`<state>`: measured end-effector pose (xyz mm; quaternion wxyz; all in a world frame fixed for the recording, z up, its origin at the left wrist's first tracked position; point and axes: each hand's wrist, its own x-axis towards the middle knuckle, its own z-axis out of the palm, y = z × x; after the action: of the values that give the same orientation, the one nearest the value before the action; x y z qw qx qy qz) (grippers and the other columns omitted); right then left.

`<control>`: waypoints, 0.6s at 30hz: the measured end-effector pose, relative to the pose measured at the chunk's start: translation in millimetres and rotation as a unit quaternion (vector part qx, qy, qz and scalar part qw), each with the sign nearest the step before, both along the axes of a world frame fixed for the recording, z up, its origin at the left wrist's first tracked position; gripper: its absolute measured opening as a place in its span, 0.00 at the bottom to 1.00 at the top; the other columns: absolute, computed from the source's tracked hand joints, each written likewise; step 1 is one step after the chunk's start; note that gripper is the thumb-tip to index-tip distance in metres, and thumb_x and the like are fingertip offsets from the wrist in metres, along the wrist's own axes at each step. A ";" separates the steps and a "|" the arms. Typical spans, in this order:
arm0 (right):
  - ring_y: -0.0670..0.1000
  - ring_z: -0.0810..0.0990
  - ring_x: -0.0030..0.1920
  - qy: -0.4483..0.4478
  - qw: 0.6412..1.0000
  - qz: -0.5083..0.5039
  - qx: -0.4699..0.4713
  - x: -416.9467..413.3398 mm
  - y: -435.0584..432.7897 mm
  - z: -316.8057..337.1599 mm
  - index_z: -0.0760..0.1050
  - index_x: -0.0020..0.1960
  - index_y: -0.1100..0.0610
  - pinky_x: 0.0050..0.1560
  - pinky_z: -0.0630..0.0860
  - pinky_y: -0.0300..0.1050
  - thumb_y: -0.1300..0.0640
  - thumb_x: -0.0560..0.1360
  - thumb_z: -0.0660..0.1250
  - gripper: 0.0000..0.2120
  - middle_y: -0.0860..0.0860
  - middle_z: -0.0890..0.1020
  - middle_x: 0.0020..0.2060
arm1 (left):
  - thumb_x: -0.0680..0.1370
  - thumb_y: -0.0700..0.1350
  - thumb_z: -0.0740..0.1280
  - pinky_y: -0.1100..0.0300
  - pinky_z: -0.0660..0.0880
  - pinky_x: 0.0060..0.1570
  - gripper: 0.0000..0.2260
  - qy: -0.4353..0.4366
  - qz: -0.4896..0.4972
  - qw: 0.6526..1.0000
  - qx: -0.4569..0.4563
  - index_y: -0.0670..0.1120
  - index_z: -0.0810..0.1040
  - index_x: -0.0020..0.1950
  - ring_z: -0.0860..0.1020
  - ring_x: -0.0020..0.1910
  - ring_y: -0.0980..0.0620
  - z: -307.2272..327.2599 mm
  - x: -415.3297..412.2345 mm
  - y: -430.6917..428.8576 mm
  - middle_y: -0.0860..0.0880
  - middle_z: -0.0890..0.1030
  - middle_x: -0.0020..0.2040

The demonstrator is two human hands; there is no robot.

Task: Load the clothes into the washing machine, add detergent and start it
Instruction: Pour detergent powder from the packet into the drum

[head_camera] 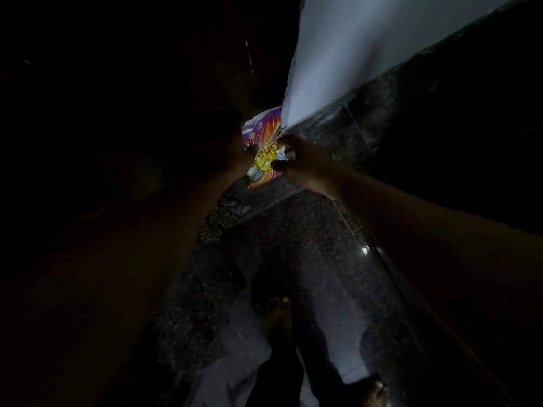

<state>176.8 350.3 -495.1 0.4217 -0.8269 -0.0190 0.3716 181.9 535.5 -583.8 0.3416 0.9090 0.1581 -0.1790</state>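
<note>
Right hand [297, 160] around detergent packet [262, 142]

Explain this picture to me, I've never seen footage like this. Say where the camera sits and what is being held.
No machine here: a person wears one wide-angle camera on the head, looking down at their own arms and bare feet. The scene is very dark. The right hand pinches the edge of a colourful detergent packet. The left hand reaches the same packet, but shadow hides whether it grips. Underneath is a dark speckled floor with a patterned cloth lying on it. The pale surface at upper right is a wall or panel; I cannot tell which.
</note>
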 end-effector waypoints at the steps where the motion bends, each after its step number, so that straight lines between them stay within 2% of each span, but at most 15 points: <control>1: 0.54 0.72 0.69 0.009 1.000 -0.010 0.006 0.4 1.8 -6.3 0.64 0.76 0.55 0.61 0.72 0.45 0.55 0.79 0.67 0.27 0.56 0.74 0.69 | 0.76 0.49 0.71 0.43 0.68 0.71 0.33 -0.006 -0.013 1.000 0.011 0.42 0.62 0.77 0.68 0.73 0.40 -11.1 2.8 -0.8 0.39 0.69 0.74; 5: 0.47 0.77 0.56 0.022 0.997 -0.056 0.053 1.3 4.0 -29.6 0.71 0.69 0.57 0.57 0.76 0.45 0.60 0.79 0.68 0.19 0.51 0.79 0.58 | 0.76 0.51 0.68 0.41 0.62 0.74 0.37 -0.024 -0.058 0.994 0.084 0.41 0.58 0.80 0.61 0.77 0.37 -32.8 1.6 -11.4 0.38 0.64 0.77; 7: 0.45 0.79 0.53 0.025 0.995 -0.077 0.062 2.0 3.3 -37.9 0.73 0.67 0.56 0.54 0.78 0.43 0.61 0.78 0.68 0.18 0.52 0.81 0.58 | 0.78 0.49 0.69 0.42 0.57 0.76 0.37 -0.019 -0.071 0.989 0.127 0.40 0.55 0.81 0.57 0.78 0.36 -38.8 -2.1 -18.0 0.37 0.59 0.79; 9: 0.42 0.79 0.50 0.030 0.994 -0.086 0.067 3.4 1.8 -42.5 0.74 0.67 0.57 0.51 0.77 0.40 0.61 0.78 0.68 0.18 0.49 0.82 0.55 | 0.78 0.47 0.70 0.44 0.57 0.76 0.37 -0.013 -0.065 0.987 0.146 0.40 0.54 0.81 0.57 0.78 0.36 -43.2 -2.1 -20.5 0.37 0.59 0.79; 11: 0.42 0.79 0.48 0.035 0.993 -0.088 0.064 4.3 -0.3 -46.8 0.76 0.65 0.56 0.52 0.77 0.41 0.60 0.78 0.68 0.16 0.47 0.81 0.51 | 0.80 0.47 0.68 0.46 0.58 0.76 0.33 -0.001 -0.040 0.988 0.147 0.39 0.57 0.80 0.60 0.77 0.37 -47.2 0.9 -20.4 0.37 0.62 0.78; 14: 0.48 0.79 0.55 0.041 0.994 -0.088 0.052 4.8 -1.8 -53.7 0.75 0.66 0.57 0.57 0.77 0.46 0.59 0.78 0.69 0.17 0.52 0.80 0.60 | 0.82 0.48 0.64 0.47 0.65 0.70 0.23 -0.015 -0.053 0.981 0.189 0.37 0.69 0.72 0.69 0.71 0.37 -45.2 8.9 -17.7 0.36 0.73 0.70; 16: 0.46 0.78 0.55 0.050 0.994 -0.086 0.049 4.6 -2.7 -55.7 0.72 0.69 0.58 0.53 0.76 0.41 0.59 0.79 0.68 0.19 0.52 0.79 0.63 | 0.83 0.48 0.63 0.47 0.66 0.67 0.19 -0.023 -0.073 0.977 0.200 0.37 0.73 0.69 0.72 0.69 0.37 -45.9 14.6 -14.0 0.37 0.75 0.67; 18: 0.40 0.77 0.48 0.053 0.994 -0.084 0.038 3.4 -4.2 -55.2 0.71 0.70 0.58 0.45 0.73 0.33 0.59 0.80 0.67 0.20 0.49 0.77 0.59 | 0.83 0.49 0.63 0.46 0.68 0.67 0.18 -0.020 -0.075 0.978 0.193 0.38 0.75 0.67 0.72 0.68 0.36 -45.1 17.4 -10.4 0.37 0.76 0.67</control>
<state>180.3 346.2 -550.3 0.4828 -0.7879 0.0587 0.3777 199.3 525.0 -628.9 0.1481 0.9706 0.1139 -0.1519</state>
